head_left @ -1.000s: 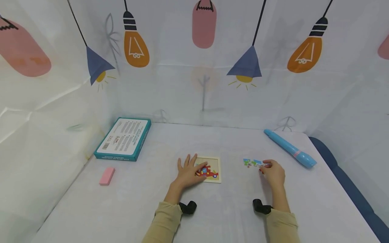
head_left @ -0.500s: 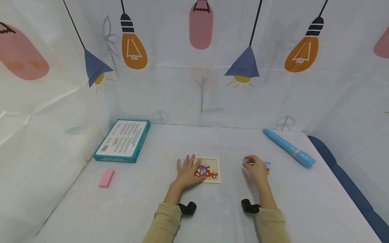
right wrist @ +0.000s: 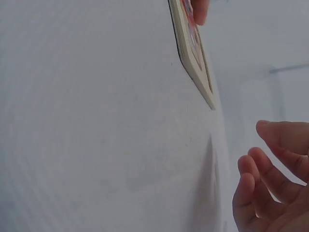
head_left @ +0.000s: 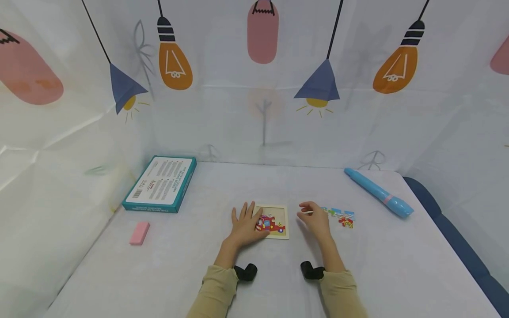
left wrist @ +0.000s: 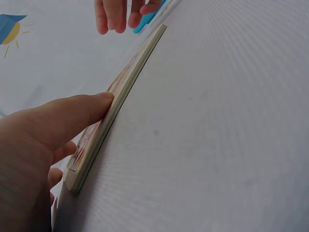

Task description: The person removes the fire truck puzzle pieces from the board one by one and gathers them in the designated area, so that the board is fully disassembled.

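Observation:
A small square wooden jigsaw puzzle tray [head_left: 280, 213] lies flat on the table, with a red vehicle picture partly filling its lower half. My left hand [head_left: 243, 226] rests on the tray's left side with fingers spread; in the left wrist view its thumb [left wrist: 87, 107] presses the frame's near edge. To the right, my right hand [head_left: 318, 223] hovers above the table between the tray and several loose puzzle pieces [head_left: 347, 222]. Its fingers are loosely bent. Nothing shows between the thumb and fingers of the right hand [right wrist: 275, 186] in the right wrist view. That hand partly hides the leftmost pieces.
At the back left lies a teal and white box [head_left: 159, 183], with a pink eraser-like block [head_left: 139, 233] in front of it. A long light-blue tapered object [head_left: 377, 193] with a pink band lies at the back right. A printed white curtain [head_left: 234, 119] borders the table.
My right hand has moved left, from the far end of the loose pieces, across them, to the space nearer the tray. The left hand stays on the tray.

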Available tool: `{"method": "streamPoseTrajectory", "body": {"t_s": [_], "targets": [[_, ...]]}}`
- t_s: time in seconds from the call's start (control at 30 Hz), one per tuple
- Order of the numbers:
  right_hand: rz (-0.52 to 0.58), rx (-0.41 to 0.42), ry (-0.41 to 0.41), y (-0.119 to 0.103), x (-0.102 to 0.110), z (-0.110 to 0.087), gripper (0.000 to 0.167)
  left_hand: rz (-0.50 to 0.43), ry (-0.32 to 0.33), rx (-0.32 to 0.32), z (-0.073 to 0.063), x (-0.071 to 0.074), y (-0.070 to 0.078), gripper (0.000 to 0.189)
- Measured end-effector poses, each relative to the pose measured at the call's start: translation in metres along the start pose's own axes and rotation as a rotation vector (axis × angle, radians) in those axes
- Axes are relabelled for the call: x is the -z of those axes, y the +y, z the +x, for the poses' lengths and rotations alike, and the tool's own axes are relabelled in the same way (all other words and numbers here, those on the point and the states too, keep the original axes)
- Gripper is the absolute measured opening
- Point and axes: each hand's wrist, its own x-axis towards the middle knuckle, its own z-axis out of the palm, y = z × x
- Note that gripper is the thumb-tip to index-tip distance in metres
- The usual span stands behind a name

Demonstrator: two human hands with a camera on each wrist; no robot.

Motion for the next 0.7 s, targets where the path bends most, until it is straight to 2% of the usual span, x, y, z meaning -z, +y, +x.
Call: {"method": "streamPoseTrajectory", "body": {"t_s": [0.43,0.7], "targets": [[0.03,0.086,-0.017,-0.015,-0.024,-0.001,0.024,0.002,0.022,-0.006,0.0,0.001,0.0,0.075],[0.016,0.088,-0.085,-0.022,-0.035,0.0,0.023,-0.049,0.057,-0.018,0.001,0.0,-0.001,0.059]]}}
